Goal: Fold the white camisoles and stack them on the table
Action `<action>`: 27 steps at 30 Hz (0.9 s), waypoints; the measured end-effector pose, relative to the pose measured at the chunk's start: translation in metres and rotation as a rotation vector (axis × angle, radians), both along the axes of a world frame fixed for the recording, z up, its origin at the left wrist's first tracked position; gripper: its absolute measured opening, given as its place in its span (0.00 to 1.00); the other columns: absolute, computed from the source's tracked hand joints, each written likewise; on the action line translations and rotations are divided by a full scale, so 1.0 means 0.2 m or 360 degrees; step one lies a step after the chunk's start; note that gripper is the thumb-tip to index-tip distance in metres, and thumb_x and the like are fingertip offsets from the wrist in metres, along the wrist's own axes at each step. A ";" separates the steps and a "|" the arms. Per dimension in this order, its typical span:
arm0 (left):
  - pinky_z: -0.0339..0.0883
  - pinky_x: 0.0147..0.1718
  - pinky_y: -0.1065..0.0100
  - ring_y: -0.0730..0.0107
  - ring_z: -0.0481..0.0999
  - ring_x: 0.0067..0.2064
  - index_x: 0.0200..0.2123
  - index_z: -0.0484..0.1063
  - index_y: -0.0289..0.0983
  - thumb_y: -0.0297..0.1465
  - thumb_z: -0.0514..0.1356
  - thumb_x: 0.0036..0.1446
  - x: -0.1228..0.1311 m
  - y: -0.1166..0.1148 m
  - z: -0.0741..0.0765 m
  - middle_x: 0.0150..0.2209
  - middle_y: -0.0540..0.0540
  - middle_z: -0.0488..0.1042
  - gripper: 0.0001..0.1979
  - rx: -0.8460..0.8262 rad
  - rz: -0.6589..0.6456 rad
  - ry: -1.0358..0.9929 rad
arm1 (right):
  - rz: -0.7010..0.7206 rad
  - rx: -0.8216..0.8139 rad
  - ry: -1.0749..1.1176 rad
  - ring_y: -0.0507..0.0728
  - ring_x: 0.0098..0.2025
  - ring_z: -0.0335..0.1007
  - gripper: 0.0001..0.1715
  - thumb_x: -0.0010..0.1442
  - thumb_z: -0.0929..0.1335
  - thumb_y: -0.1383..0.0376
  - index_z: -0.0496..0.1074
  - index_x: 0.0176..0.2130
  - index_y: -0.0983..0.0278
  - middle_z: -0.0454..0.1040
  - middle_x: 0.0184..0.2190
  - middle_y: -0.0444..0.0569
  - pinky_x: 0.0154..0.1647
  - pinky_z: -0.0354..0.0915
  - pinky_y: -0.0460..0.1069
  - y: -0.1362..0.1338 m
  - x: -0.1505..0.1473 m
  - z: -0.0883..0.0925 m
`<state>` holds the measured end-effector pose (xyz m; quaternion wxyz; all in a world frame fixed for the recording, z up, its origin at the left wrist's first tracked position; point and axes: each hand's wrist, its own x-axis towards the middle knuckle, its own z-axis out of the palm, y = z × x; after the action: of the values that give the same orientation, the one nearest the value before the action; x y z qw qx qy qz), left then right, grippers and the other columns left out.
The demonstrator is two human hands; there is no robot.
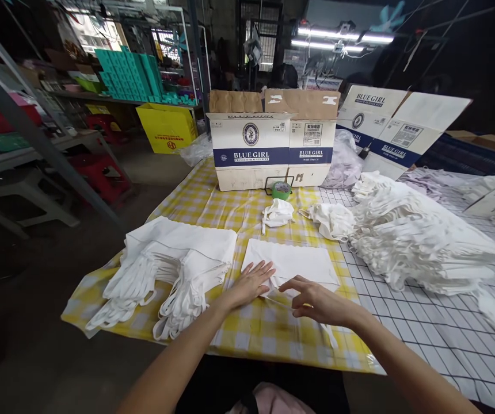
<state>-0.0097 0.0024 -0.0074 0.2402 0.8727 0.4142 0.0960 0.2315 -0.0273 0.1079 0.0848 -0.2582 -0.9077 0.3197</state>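
Observation:
A white strapped garment, like a camisole top [293, 260], lies flat on the yellow checked cloth in front of me. My left hand [252, 283] rests on its left part with the fingers stretched out. Over its lower middle is my right hand [314, 299], index finger extended and the other fingers loosely bent, with nothing visible in it. A thin strap [328, 334] trails from the garment's lower right. To the left, a neat stack of similar white tops [178, 244] lies with its straps hanging toward me.
A large heap of white garments [420, 236] covers the right side of the table. Small crumpled white pieces [278, 213] lie beyond my hands, near a green tape roll [281, 190]. Printed cardboard boxes [251, 172] stand at the back. A metal post [44, 138] slants at left.

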 end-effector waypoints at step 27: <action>0.32 0.62 0.54 0.62 0.39 0.65 0.56 0.60 0.51 0.50 0.43 0.58 -0.02 -0.02 0.13 0.64 0.55 0.45 0.25 -0.0211 0.0006 -0.0195 | -0.1006 0.0192 0.0260 0.51 0.25 0.63 0.04 0.57 0.62 0.65 0.63 0.31 0.61 0.68 0.23 0.42 0.27 0.60 0.46 0.01 -0.11 -0.07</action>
<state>-0.0143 -0.0010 0.0193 0.3222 0.8466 0.4057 0.1220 0.2097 -0.0248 0.0945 0.2675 -0.4951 -0.7901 0.2429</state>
